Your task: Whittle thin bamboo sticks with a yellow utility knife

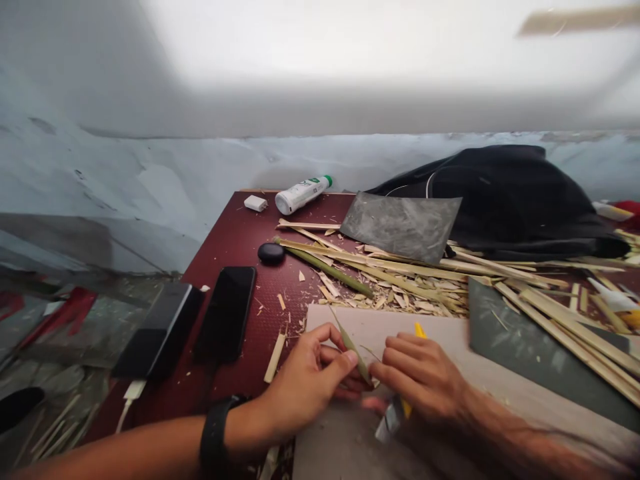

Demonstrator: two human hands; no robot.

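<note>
Between the thumb and fingers of my left hand (307, 377) is a slim, pointed green bamboo piece (349, 345), tilted with its thin tip away from me. My right hand (425, 373) is closed around a yellow-handled utility knife (391, 421). The grey blade end juts out below the fist, toward me, and much of the handle is hidden by the fingers. A thin curled shaving shows by the right fingertips, close to the bamboo piece. Both hands are above a pale board (325, 443) on the dark red table (220, 250).
Bamboo strips (390, 263) and shavings lie behind the board. Dark grey sheets (403, 220) and a black bag (520, 200) are farther back. On the left are a phone (227, 313), power bank (160, 327), black oval object (271, 253), white adapter (255, 203) and bottle (303, 195).
</note>
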